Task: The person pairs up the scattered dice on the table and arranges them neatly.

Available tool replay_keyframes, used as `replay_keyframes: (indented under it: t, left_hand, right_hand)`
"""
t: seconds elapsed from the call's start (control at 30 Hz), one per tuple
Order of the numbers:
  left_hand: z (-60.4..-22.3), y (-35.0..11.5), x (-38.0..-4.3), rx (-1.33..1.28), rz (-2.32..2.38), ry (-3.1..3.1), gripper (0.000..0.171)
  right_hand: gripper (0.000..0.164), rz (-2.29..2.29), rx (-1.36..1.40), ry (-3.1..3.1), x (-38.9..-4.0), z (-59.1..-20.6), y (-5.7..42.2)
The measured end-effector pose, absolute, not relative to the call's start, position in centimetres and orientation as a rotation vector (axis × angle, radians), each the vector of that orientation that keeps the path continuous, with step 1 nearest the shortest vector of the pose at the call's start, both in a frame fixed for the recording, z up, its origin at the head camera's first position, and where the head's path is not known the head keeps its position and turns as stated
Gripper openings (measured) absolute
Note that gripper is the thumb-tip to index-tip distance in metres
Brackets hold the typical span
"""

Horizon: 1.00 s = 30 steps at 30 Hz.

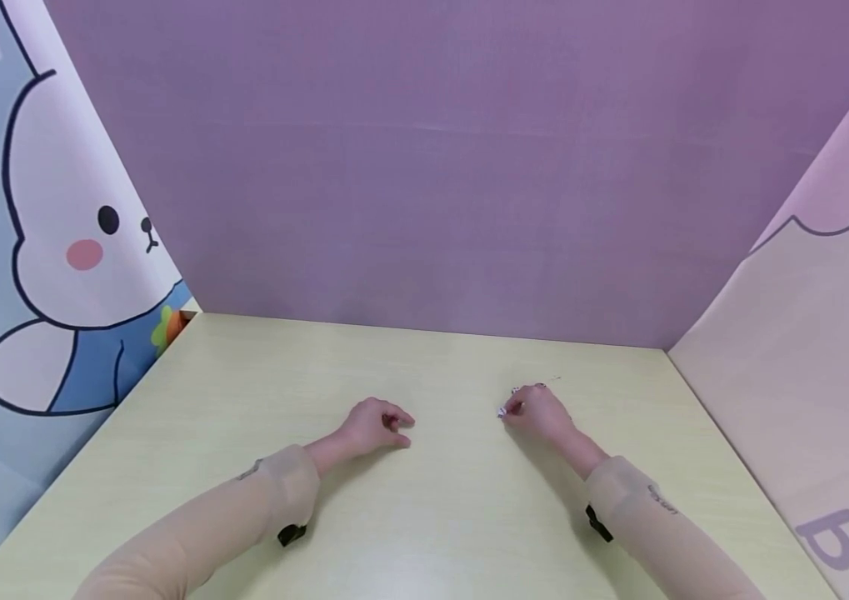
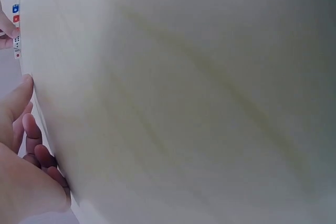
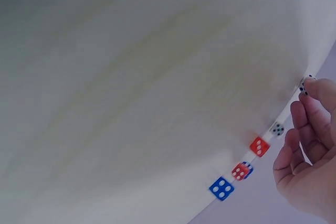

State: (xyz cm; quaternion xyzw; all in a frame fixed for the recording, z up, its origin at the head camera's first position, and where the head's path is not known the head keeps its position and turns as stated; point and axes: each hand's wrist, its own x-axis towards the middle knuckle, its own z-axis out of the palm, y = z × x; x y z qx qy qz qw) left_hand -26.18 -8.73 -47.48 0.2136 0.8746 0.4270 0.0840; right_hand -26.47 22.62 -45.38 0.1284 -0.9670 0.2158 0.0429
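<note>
My right hand (image 1: 541, 414) is low over the right half of the table, pinching a small white die (image 3: 303, 87) with black dots between thumb and forefinger. Close by it, in the right wrist view, are a second white die (image 3: 277, 129), a red die (image 3: 259, 146), another red die (image 3: 240, 171) overlapping a blue one, and a larger-looking blue die (image 3: 221, 188). In the head view the right hand hides most of these dice. My left hand (image 1: 373, 427) rests on the table to the left, holding nothing, its fingers loosely bent and the thumb apart from the forefinger.
The pale wooden table (image 1: 424, 517) ends at a purple panel (image 1: 424, 167) at the back. A rabbit-printed sheet (image 1: 79, 208) stands along the left side, and a pale printed sheet (image 1: 806, 350) along the right.
</note>
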Motion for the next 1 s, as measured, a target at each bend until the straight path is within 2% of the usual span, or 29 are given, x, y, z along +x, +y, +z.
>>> replay_keyframes:
  t: [0.3,1.0]
  left_hand:
    - [-47.3,-7.4,-26.2,0.605,1.228,2.657,0.025]
    - [-47.6,-5.7,-27.0,0.518,1.095,2.718,0.025]
  right_hand:
    - [0.009,0.667,0.432,-2.963,-26.0,-46.2,21.0]
    - [0.011,0.746,0.734,-2.904,-25.1,-46.4,16.1]
